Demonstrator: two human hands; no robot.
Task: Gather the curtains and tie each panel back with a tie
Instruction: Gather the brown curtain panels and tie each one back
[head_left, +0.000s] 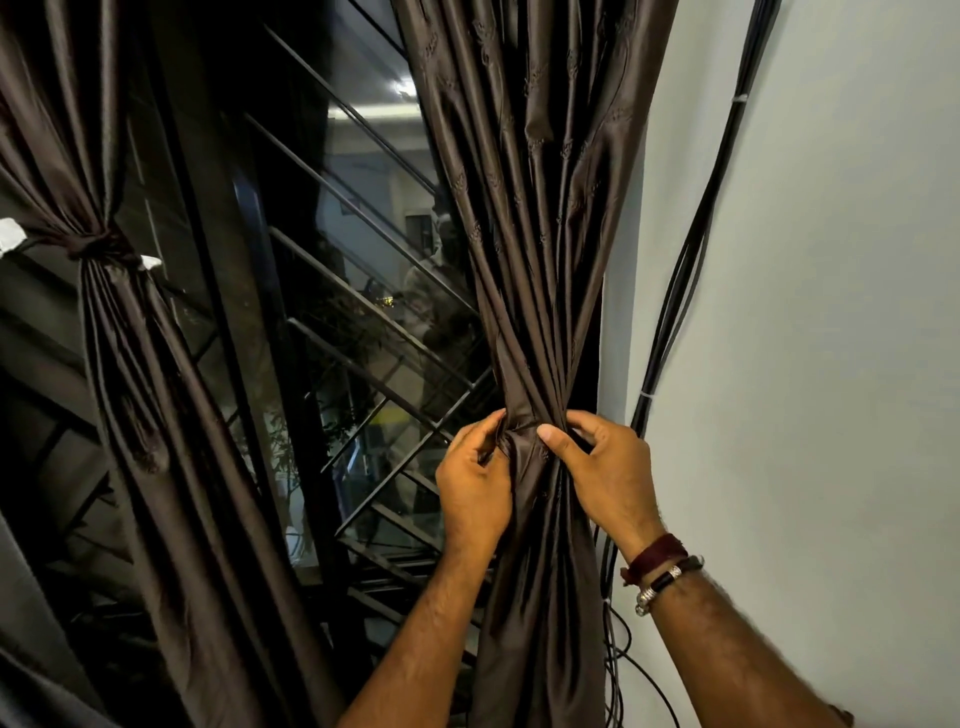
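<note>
The right panel (524, 218) hangs beside the wall (831, 260), gathered into a narrow waist where both hands work. The left hand (475, 483) curls its fingers into the folds on the left of the waist, pinching fabric; the right hand (597, 467) grips the other side, thumb pressed across the front. A band of the same dark cloth seems to wrap the bundle just above the thumbs, but whether it is a separate tie or a fold of the panel, I cannot tell.

The left panel (104, 312) is already cinched with a knot (98, 244), well apart, across the window (337, 338).

Risks, as I judge them: the cloth looks slick, so if either hand eases off before the knot is snug, the pleats may slide out and the bundle spread. A loose knot could creep down the fabric. The cables (675, 312) hang just beside the panel and could get caught in the wrap.
</note>
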